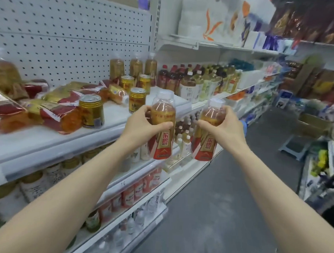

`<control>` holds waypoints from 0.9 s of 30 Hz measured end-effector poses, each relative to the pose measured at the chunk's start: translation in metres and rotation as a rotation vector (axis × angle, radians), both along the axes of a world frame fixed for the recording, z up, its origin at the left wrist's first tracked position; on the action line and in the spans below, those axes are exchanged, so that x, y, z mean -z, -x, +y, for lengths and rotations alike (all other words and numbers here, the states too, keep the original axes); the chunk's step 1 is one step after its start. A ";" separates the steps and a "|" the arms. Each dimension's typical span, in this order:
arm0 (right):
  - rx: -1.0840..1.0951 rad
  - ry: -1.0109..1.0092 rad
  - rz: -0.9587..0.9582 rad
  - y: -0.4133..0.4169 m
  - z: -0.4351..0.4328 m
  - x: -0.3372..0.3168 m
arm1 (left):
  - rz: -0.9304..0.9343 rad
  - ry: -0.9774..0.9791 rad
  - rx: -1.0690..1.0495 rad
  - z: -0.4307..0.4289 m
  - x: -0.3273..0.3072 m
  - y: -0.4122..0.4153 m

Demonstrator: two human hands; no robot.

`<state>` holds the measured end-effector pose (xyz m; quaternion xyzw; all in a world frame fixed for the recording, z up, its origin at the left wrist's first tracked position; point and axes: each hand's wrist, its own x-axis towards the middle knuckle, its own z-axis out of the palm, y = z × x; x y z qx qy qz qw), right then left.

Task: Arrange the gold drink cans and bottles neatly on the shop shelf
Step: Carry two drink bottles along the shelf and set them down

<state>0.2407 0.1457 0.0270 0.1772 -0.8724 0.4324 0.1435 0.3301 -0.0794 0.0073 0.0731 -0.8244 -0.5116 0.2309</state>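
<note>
Left hand [143,123]: fingers and thumb curled round the shoulder of left bottle [162,133], cap up, label facing me. Right hand [222,127]: same wrap on right bottle [204,145], which leans a little toward the left one. Both bottles hang in the air just short of the shelf [45,139] edge, close together, not touching as far as I can tell. Just beyond the left hand stands one can [137,100]; further back two cans [135,83] side by side, and behind those three standing bottles [136,66] in a row against the back panel. Left of the left hand: another can [91,110], then a heap of fallen bottles [56,116] on their sides. Judgement: the step is placing this pair; most of the tidying remains. Best spot looks like the bare strip beyond and right of the near can, extending the back row. Set one down at a time, base flat, label outward, the farther slot first so the second arm need not reach over it. Grip is high, so lower slowly and release only once the base sits square. Watch the left wrist passing the near can, as a nudge would likely tip it
</note>
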 end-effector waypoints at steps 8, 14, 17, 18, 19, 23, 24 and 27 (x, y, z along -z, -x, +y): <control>-0.105 0.000 0.073 0.138 -0.052 -0.024 | 0.085 0.044 -0.088 -0.032 -0.043 0.132; -0.203 0.048 0.104 0.225 -0.087 -0.039 | 0.082 0.098 -0.200 -0.060 -0.060 0.204; -0.271 0.054 0.098 0.263 -0.107 -0.044 | 0.060 0.122 -0.261 -0.070 -0.060 0.228; -0.289 0.053 0.101 0.274 -0.115 -0.045 | 0.060 0.126 -0.283 -0.073 -0.059 0.235; -0.308 0.054 0.105 0.286 -0.122 -0.046 | 0.060 0.134 -0.306 -0.075 -0.059 0.241; -0.416 0.086 0.075 0.323 -0.148 -0.045 | 0.020 0.125 -0.377 -0.082 -0.055 0.259; -0.449 0.078 0.060 0.330 -0.154 -0.044 | 0.008 0.115 -0.397 -0.084 -0.055 0.262; -0.536 0.031 0.037 0.350 -0.175 -0.038 | -0.032 0.104 -0.463 -0.086 -0.052 0.269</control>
